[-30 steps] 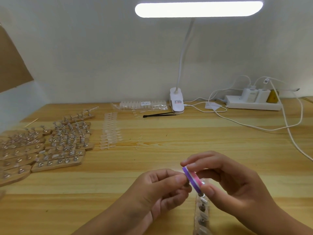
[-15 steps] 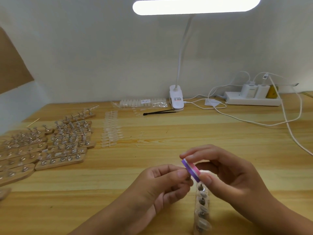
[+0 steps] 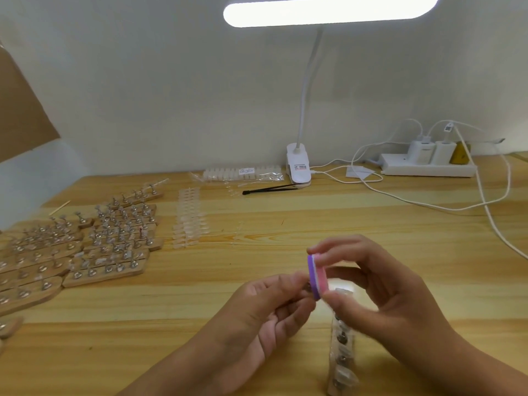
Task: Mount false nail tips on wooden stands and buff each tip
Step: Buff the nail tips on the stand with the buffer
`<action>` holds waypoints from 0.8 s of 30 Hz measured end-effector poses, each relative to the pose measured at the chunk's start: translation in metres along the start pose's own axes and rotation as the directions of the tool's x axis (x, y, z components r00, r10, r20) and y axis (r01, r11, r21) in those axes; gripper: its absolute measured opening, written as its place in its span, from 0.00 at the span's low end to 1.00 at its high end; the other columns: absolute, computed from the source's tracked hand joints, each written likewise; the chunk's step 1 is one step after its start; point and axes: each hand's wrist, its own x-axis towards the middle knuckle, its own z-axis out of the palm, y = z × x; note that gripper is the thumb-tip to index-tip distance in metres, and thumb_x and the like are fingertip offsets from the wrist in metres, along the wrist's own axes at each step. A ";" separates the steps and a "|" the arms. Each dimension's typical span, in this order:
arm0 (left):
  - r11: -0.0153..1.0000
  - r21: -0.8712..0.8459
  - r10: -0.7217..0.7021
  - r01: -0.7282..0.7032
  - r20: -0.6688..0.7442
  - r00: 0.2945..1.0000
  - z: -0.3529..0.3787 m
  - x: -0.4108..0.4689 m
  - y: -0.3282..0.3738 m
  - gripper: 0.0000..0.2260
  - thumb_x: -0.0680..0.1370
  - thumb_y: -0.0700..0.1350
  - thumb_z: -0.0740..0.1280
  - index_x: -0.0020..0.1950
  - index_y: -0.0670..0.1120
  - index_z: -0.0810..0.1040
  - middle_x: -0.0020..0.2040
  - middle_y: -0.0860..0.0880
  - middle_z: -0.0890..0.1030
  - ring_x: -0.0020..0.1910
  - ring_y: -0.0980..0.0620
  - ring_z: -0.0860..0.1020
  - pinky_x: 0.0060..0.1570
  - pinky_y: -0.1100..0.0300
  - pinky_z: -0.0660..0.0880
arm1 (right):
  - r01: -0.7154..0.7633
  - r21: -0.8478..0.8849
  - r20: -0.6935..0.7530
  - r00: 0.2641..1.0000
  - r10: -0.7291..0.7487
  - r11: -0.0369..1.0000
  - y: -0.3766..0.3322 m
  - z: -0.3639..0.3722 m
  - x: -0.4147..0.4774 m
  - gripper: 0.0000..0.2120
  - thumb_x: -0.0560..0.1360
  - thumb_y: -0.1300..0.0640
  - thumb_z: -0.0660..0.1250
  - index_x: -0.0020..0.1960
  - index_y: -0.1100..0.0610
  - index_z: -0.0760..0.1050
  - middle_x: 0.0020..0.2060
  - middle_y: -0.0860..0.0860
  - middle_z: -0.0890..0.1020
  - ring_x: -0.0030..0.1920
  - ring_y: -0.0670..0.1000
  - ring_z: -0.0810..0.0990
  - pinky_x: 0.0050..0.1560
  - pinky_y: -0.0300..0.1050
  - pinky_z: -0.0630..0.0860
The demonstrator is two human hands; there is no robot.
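Fingers [image 3: 321,248] and thumb of right hand [image 3: 380,298] pinched a buffer block [image 3: 316,277] with purple, white and pink layers, held on edge above the bench [image 3: 371,224]. Left hand [image 3: 268,312] fingers were curled, tips pinching a small item [image 3: 308,287] right against the block's purple face. It was too blurred to tell if it was a nail tip. Both hands were raised, near centre, close together.

Under the right hand a wooden stand [image 3: 341,355] lay on the bench, running near to far, with metal holders along it. Its far end was hidden by the hand.

Left side: many wooden stands [image 3: 114,244] were packed in rows, metal holders up. Just right of them lay a strip of clear nail tips [image 3: 188,224]. Farther back, by the wall, were a bag of tips [image 3: 243,175] and black tweezers [image 3: 271,190], one end just beside the clamp of a white lamp [image 3: 298,167], which was lit.

Far right: a white power strip [image 3: 428,169] had chargers plugged in, and white cables [image 3: 428,207] looped across the bench. A thin wooden stick [image 3: 60,207] lay at the far left edge. Brown cardboard [image 3: 23,115] stood at the left wall.
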 end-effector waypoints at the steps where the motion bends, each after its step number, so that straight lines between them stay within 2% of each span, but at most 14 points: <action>1: 1.000 -0.025 0.002 -0.002 0.007 1.000 0.000 0.000 0.000 0.22 0.61 0.43 0.83 0.48 0.34 0.82 0.41 0.42 0.80 0.34 0.54 0.80 0.38 0.65 0.81 | 0.045 -0.061 0.017 0.999 -0.044 0.997 0.000 0.000 -0.001 0.12 0.72 0.57 0.72 0.55 0.56 0.78 0.56 0.50 0.80 0.59 0.56 0.80 0.56 0.45 0.79; 3: 0.999 -0.047 -0.006 0.007 0.024 1.000 0.001 -0.002 0.000 0.23 0.59 0.43 0.84 0.48 0.35 0.83 0.41 0.42 0.80 0.35 0.54 0.80 0.40 0.65 0.81 | 0.102 -0.150 0.013 0.995 -0.101 0.983 0.000 -0.001 -0.001 0.12 0.73 0.55 0.73 0.55 0.53 0.77 0.57 0.47 0.78 0.59 0.55 0.80 0.56 0.45 0.78; 7: 0.998 -0.045 -0.034 0.035 0.029 0.999 0.002 -0.004 -0.002 0.21 0.58 0.43 0.84 0.46 0.36 0.84 0.41 0.43 0.81 0.36 0.54 0.80 0.40 0.65 0.81 | 0.122 -0.217 0.004 0.992 -0.124 0.968 0.001 -0.004 0.000 0.13 0.72 0.57 0.72 0.55 0.54 0.76 0.57 0.47 0.78 0.59 0.54 0.79 0.56 0.44 0.78; 12: 0.998 -0.063 -0.030 0.030 -0.003 1.000 0.004 -0.004 -0.004 0.22 0.56 0.43 0.85 0.45 0.36 0.85 0.40 0.42 0.81 0.35 0.54 0.81 0.38 0.65 0.81 | 0.149 -0.272 0.005 0.988 -0.153 0.951 0.000 -0.005 -0.001 0.12 0.71 0.55 0.72 0.54 0.53 0.77 0.56 0.47 0.77 0.58 0.53 0.80 0.55 0.44 0.78; 15: 0.997 -0.074 -0.001 0.001 -0.006 1.000 0.005 -0.003 -0.004 0.20 0.58 0.44 0.84 0.45 0.37 0.85 0.39 0.43 0.81 0.34 0.55 0.80 0.36 0.64 0.81 | 0.194 -0.319 0.052 0.981 -0.187 0.928 0.000 -0.001 -0.002 0.13 0.71 0.53 0.73 0.54 0.52 0.76 0.55 0.47 0.77 0.58 0.52 0.80 0.55 0.42 0.76; 20: 0.997 -0.080 -0.012 0.008 -0.045 0.999 0.005 -0.002 -0.006 0.13 0.63 0.42 0.79 0.43 0.37 0.85 0.39 0.43 0.81 0.34 0.55 0.79 0.36 0.66 0.80 | 0.188 -0.353 0.016 0.981 -0.195 0.917 -0.003 -0.002 0.001 0.13 0.71 0.53 0.73 0.53 0.52 0.75 0.55 0.47 0.76 0.58 0.50 0.79 0.56 0.41 0.76; 22: 0.996 -0.094 -0.008 0.004 -0.035 0.999 0.005 -0.002 -0.006 0.14 0.63 0.42 0.80 0.44 0.37 0.84 0.40 0.43 0.81 0.34 0.54 0.79 0.37 0.65 0.80 | 0.217 -0.386 0.048 0.975 -0.215 0.897 -0.002 -0.002 0.000 0.13 0.71 0.53 0.73 0.54 0.51 0.75 0.56 0.46 0.76 0.58 0.49 0.79 0.57 0.38 0.74; 24: 0.993 -0.117 -0.020 0.018 -0.012 1.000 0.005 -0.004 -0.006 0.18 0.59 0.41 0.83 0.44 0.36 0.84 0.40 0.42 0.81 0.34 0.54 0.79 0.37 0.65 0.81 | 0.213 -0.361 0.029 0.976 -0.218 0.908 -0.003 -0.002 0.000 0.13 0.72 0.54 0.73 0.54 0.52 0.76 0.56 0.47 0.76 0.59 0.51 0.79 0.56 0.41 0.76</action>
